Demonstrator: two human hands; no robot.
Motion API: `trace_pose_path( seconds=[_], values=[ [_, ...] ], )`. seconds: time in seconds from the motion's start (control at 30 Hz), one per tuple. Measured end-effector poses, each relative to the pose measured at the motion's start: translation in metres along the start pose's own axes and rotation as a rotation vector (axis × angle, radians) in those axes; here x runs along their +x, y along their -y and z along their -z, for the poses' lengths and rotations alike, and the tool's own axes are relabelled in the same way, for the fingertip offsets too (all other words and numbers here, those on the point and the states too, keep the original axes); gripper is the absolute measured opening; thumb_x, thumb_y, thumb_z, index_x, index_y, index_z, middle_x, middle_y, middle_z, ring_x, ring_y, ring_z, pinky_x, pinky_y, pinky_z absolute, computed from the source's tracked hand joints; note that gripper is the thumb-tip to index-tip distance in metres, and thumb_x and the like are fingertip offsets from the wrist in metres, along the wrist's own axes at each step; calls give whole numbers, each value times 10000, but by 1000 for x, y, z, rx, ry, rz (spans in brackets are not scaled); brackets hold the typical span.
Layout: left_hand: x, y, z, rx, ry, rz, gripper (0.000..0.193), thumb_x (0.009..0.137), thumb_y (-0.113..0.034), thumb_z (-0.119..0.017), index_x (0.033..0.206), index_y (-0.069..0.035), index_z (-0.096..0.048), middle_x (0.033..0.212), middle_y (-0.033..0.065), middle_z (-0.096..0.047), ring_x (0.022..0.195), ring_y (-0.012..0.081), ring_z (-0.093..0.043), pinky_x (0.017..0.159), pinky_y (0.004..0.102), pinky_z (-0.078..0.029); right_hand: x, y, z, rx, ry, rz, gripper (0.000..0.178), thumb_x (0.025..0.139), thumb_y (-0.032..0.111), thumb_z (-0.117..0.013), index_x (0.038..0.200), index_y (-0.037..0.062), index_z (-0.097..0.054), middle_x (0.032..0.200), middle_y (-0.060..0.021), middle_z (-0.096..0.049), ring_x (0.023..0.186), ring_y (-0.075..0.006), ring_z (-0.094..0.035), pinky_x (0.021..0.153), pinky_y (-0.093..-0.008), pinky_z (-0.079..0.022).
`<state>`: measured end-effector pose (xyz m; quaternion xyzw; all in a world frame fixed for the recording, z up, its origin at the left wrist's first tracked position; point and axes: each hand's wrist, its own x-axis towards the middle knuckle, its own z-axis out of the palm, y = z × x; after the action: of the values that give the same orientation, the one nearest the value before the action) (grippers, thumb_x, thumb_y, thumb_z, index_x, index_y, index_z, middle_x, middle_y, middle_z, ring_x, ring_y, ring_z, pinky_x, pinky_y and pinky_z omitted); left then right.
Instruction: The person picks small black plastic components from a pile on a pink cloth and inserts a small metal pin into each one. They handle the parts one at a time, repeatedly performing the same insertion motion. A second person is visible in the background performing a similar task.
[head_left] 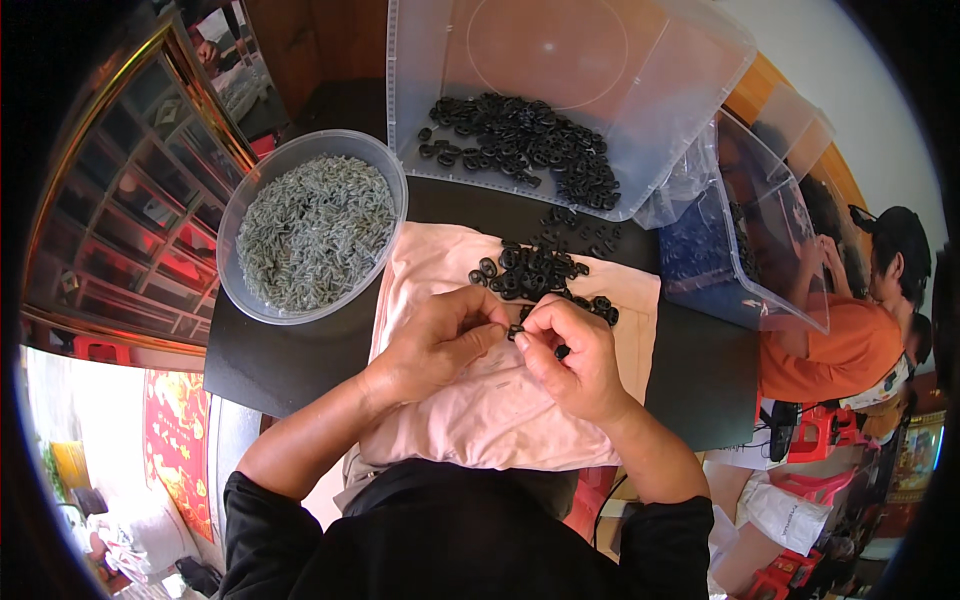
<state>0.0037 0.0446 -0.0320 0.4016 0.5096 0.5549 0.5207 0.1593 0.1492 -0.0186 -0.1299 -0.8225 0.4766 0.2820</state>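
Note:
Over a pale pink cloth [500, 425], my two hands meet with their fingertips pinched together. Between them is a small black plastic piece [515, 331], which looks like part of a cord lock. My left hand [440, 340] grips it from the left, and my right hand [578, 355] pinches it from the right. A second black piece [562, 352] shows at the curled fingers of my right hand. Just beyond my fingertips lies a pile of similar black pieces [535, 270]. A round clear tub [228, 262] full of small metal springs [318, 232] stands at the left.
A large clear plastic bin [685, 120], tipped toward me, holds many black pieces [520, 140], some spilling onto the dark table [290, 365]. Right of it is another clear bin [700, 245]. A person in an orange top [835, 350] sits at the far right.

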Motion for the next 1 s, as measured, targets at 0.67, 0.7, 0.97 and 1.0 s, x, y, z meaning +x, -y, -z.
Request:
trace_pose_path(
  seconds=[0.67, 0.7, 0.97, 1.0],
  values=[
    [2, -13, 11, 921, -332, -281, 204, 735, -70, -649, 929, -30, -598, 914, 132, -537, 867, 323, -558, 750, 395, -459, 3, -14, 19, 413, -154, -213, 68, 847, 9, -583, 798, 14, -536, 687, 19, -509, 526, -17, -454, 455, -170, -388],
    [4, -9, 9, 1014, -333, -308, 216, 724, -61, -656, 934, -40, -610, 891, 121, -531, 846, 305, -554, 743, 379, -453, 3, -13, 19, 417, -148, -213, 67, 847, 8, -582, 798, 14, -536, 686, 18, -510, 526, -19, -454, 454, -172, -392],
    [9, 0, 3, 1271, -284, -429, 210, 650, -55, -685, 856, -77, -652, 841, 77, -511, 831, 271, -542, 737, 374, -430, 0, -13, 14, 441, -125, -179, 111, 846, 0, -579, 768, 24, -504, 679, 32, -496, 530, -9, -429, 452, -172, -350],
    [9, 1, 3, 1265, -276, -438, 202, 645, -54, -687, 842, -75, -651, 845, 75, -512, 832, 271, -541, 739, 374, -428, 0, -13, 14, 436, -128, -179, 114, 845, -3, -579, 765, 24, -502, 680, 34, -494, 536, -7, -426, 456, -171, -348]
  ],
)
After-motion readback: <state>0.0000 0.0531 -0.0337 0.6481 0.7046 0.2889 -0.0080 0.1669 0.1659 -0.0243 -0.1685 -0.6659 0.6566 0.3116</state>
